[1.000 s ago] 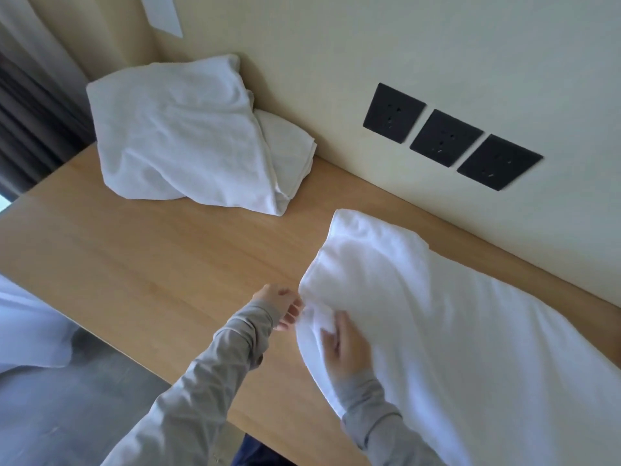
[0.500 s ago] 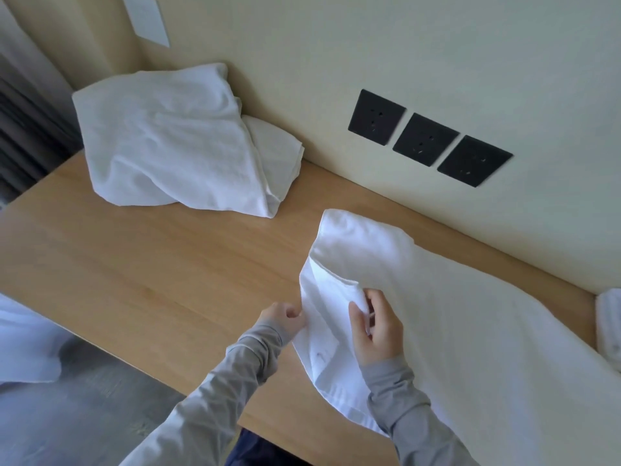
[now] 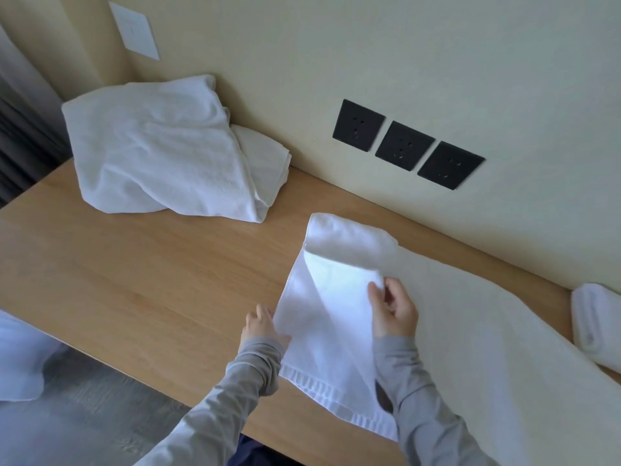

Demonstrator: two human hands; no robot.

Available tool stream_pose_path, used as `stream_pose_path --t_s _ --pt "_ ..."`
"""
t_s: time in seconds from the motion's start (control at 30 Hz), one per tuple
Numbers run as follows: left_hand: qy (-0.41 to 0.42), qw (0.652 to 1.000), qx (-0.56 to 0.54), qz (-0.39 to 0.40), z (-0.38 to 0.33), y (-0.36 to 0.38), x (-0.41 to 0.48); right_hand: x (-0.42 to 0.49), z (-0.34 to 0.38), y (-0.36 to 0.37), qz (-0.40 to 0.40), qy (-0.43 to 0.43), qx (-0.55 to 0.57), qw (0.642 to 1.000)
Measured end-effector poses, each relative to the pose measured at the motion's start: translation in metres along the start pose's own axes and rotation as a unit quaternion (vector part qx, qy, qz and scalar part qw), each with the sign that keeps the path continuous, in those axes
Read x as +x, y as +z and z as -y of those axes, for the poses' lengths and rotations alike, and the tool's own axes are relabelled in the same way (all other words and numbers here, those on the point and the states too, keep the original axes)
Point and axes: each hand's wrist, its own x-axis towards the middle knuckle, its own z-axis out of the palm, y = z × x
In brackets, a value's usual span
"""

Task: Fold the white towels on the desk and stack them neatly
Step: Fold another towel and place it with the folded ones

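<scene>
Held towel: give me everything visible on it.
The towel is white terry, large, spread over the right half of the desk and running out of frame at right and bottom. Its near end has a ribbed hem band by the desk's front edge. That end is lifted into a loose fold; the right hand pinches the raised edge, the left hand grips the left edge.

A cream wall (image 3: 437, 62) with three black sockets (image 3: 405, 145) backs the wooden desk (image 3: 134, 280) above grey floor (image 3: 84, 425).
</scene>
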Motion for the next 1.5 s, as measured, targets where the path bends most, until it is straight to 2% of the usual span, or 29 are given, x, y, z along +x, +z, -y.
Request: stream_pose_path --t_s 0.1,0.13,0.17,0.23,0.3,0.37,0.5,0.67,0.83,0.97,1.07,1.13,1.2,1.23,1.27,1.33,1.5 --pt "0.011 1.000 -0.018 0.018 -0.006 -0.016 -0.003 0.031 0.028 -0.035 -0.123 -0.153 -0.061 0.979" --pt "0.018 0.997 -0.069 0.034 -0.009 -0.022 -0.004 0.034 0.036 -0.042 -0.153 -0.211 -0.082 0.962" --pt "0.021 0.985 -0.157 0.065 -0.013 -0.028 -0.008 0.032 0.043 -0.043 -0.154 -0.262 -0.101 0.947" --pt "0.031 0.929 -0.344 0.137 -0.026 -0.040 -0.021 0.011 0.044 -0.031 -0.088 -0.335 -0.124 0.930" --pt "0.052 0.883 -0.435 0.171 -0.040 -0.049 -0.032 -0.019 0.033 -0.013 0.000 -0.330 -0.135 0.934" --pt "0.071 0.866 -0.466 0.166 -0.052 -0.053 -0.039 -0.042 0.020 -0.001 0.047 -0.303 -0.138 0.942" --pt "0.052 0.862 -0.482 0.146 -0.058 -0.054 -0.045 -0.054 0.011 0.006 0.053 -0.284 -0.140 0.947" --pt "0.034 0.869 -0.478 0.122 -0.055 -0.055 -0.046 -0.054 0.014 0.006 0.053 -0.314 -0.142 0.937" --pt "0.035 0.868 -0.479 0.129 -0.059 -0.058 -0.048 -0.055 0.014 0.002 0.076 -0.310 -0.145 0.937" --pt "0.037 0.845 -0.511 0.156 -0.061 -0.060 -0.051 -0.056 0.016 -0.001 0.117 -0.292 -0.146 0.938" --pt "0.028 0.828 -0.530 0.183 -0.060 -0.063 -0.049 -0.054 0.016 0.002 0.083 -0.262 -0.140 0.951" --pt "0.036 0.838 -0.510 0.191 -0.056 -0.065 -0.044 -0.048 0.014 0.003 0.037 -0.237 -0.118 0.964" --pt "0.055 0.918 -0.376 0.110 -0.043 -0.061 -0.028 -0.042 0.011 -0.001 0.006 -0.214 -0.106 0.971" --pt "0.052 0.961 -0.266 0.057 -0.034 -0.057 -0.017 -0.040 0.010 -0.003 -0.003 -0.207 -0.104 0.973" --pt "0.032 0.986 -0.162 0.020 -0.024 -0.052 -0.007 -0.039 0.010 -0.005 -0.009 -0.207 -0.104 0.973" --pt "-0.008 0.998 -0.061 0.009 -0.009 -0.041 0.005 -0.040 0.011 -0.004 -0.006 -0.216 -0.107 0.971" --pt "-0.043 0.999 0.019 0.010 0.006 -0.014 0.013 -0.050 0.008 0.004 0.021 -0.220 -0.112 0.969"
